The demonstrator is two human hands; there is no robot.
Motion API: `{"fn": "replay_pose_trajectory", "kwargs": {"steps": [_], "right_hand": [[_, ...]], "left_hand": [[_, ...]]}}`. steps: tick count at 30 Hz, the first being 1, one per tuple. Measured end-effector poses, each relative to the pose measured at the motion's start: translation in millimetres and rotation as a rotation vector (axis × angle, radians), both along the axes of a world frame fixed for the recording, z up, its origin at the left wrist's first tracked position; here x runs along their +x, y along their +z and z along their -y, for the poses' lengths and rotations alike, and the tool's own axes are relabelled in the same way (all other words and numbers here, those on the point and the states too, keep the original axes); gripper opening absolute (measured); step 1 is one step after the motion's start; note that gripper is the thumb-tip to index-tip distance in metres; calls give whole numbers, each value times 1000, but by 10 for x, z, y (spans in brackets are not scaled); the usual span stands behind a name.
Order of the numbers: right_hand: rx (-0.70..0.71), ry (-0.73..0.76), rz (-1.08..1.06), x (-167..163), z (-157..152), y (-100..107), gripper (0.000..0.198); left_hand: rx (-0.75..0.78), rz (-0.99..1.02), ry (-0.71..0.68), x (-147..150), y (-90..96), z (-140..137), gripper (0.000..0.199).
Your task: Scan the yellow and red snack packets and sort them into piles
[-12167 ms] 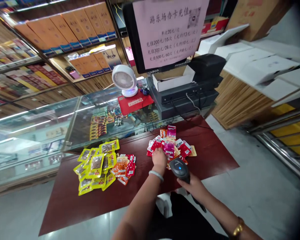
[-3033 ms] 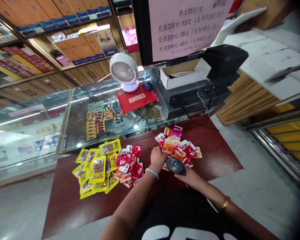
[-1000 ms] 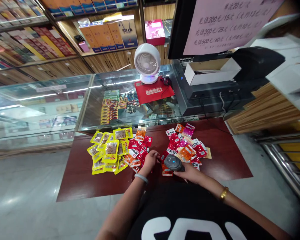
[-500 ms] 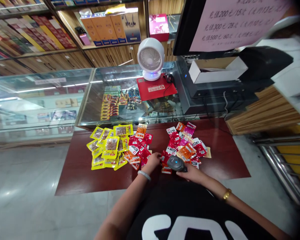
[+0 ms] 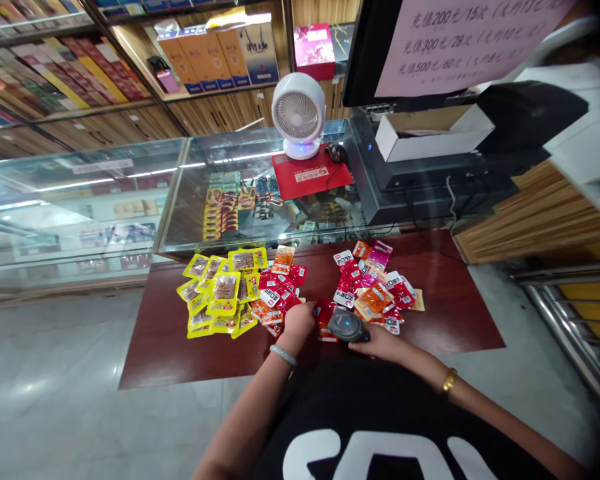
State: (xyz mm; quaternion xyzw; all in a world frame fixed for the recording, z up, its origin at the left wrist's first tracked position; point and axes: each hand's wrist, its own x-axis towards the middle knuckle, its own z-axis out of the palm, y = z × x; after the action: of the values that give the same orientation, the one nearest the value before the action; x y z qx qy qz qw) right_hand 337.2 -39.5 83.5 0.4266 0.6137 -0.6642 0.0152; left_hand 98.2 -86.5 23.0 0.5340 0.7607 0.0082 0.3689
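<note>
Yellow packets [image 5: 224, 288] lie in 1 heap — dark scanner [image 5: 347, 325] just beside a red packet [image 5: 325, 312].

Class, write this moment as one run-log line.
left hand: at red packet | right hand: holding scanner | yellow packets: heaped on table

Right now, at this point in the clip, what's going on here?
A person's right grip holds a scanner over the table. The left grip is beside a red pack next to the scanner; whether it pinches the pack is unclear. Yellow packs are heaped on the left, with red and orange packs against them. Another mixed pile lies to the right.
</note>
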Motion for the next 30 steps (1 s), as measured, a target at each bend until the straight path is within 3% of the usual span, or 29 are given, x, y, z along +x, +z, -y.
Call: {"fn": "replay_pose_trajectory", "kwargs": {"steps": [4,7,13,17,20,22,26,30], "right_hand": [[7,16,-1,-7,11,-41,41],[-24,-5,4,2,19,-74,49],[-70,-21,-13,-25,-18,8,56],[-44,-67,-38,-38,-35,63,46],[-31,-96,-29,-30,-22,44,41],[-32,-104,-7,-18,-7,10,40],[-5,-113,8,3,7,-37,38],[27,-115,9,22,2,-19,39]], "left_hand": [[-37,9,7,-44,22,-9,28],[20,167,61,-114,-21,30,31],[170,415,493,-535,-114,189,31],[281,233,723,-926,19,318,43],[468,-136,628,-945,162,345,51],[488,-216,458,-760,196,299,48],[306,-101,42,-153,73,137,46],[177,-201,-143,224,-97,24,36]]}}
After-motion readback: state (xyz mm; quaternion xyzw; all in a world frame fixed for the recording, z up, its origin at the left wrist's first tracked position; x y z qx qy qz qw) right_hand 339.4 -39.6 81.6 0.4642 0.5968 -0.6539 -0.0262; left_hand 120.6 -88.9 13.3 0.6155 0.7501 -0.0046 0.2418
